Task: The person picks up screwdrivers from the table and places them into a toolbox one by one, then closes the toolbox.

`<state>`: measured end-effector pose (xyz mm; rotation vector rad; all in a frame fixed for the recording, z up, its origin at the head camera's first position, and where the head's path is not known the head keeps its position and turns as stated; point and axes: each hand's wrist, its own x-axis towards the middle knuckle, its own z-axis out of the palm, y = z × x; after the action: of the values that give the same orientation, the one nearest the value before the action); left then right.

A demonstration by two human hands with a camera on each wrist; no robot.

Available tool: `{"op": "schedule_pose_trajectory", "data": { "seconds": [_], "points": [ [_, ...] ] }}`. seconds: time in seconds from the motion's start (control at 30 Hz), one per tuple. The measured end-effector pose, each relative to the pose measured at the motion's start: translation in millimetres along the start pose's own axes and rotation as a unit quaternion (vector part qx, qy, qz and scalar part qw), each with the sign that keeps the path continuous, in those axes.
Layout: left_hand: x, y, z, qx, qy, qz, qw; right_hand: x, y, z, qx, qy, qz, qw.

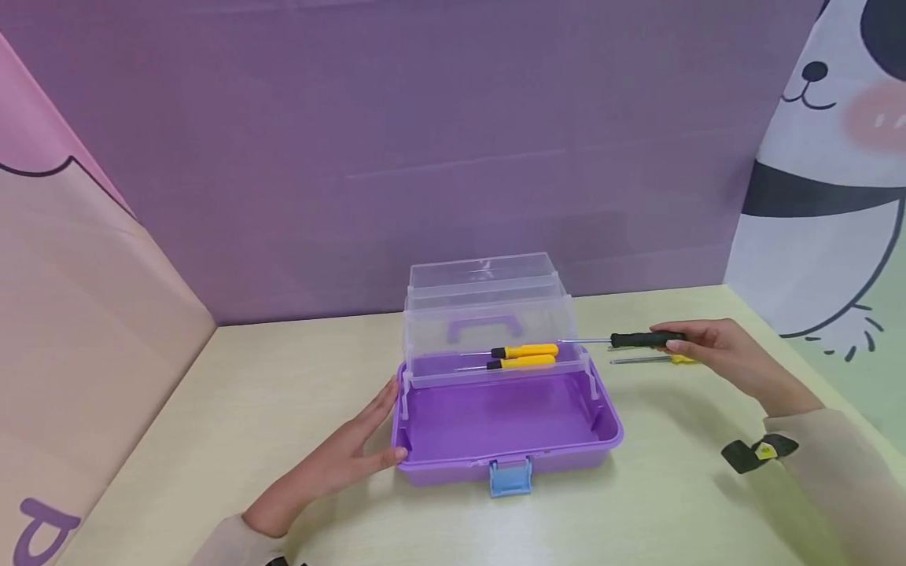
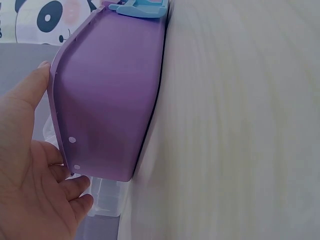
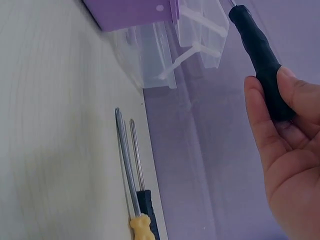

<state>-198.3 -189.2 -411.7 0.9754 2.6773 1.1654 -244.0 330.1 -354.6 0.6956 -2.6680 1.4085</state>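
Observation:
A toolbox with a purple base (image 1: 453,472) and a raised clear lid (image 1: 488,275) stands on the table. My left hand (image 1: 340,452) rests against the box's left end, thumb on the rim and fingers spread along the side. In my right hand (image 1: 729,358) is a black-handled screwdriver (image 1: 633,339), gripped by the handle, its shaft pointing left toward the box's clear upper tray (image 1: 439,380). Two yellow-handled screwdrivers (image 1: 531,351) lie side by side in that tray. The right wrist view shows thumb and fingers pinching the black handle (image 3: 260,55).
Beneath my right hand, a yellow-handled screwdriver (image 3: 142,227) and a black-handled one (image 3: 146,200) lie on the table. A blue latch (image 1: 510,478) hangs down at the box's front. A purple backdrop (image 1: 453,157) rises behind the table, with printed panels at both sides.

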Motion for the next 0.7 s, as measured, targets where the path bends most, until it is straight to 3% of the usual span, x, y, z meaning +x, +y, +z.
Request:
{"op": "schedule_pose_trajectory", "data": {
  "seconds": [0.7],
  "points": [
    [-0.2, -0.1, 1.0, -0.001, -0.001, -0.001, 1.0, 16.6, -7.4, 21.5, 0.006, 0.005, -0.002, 1.0]
  ]
}}
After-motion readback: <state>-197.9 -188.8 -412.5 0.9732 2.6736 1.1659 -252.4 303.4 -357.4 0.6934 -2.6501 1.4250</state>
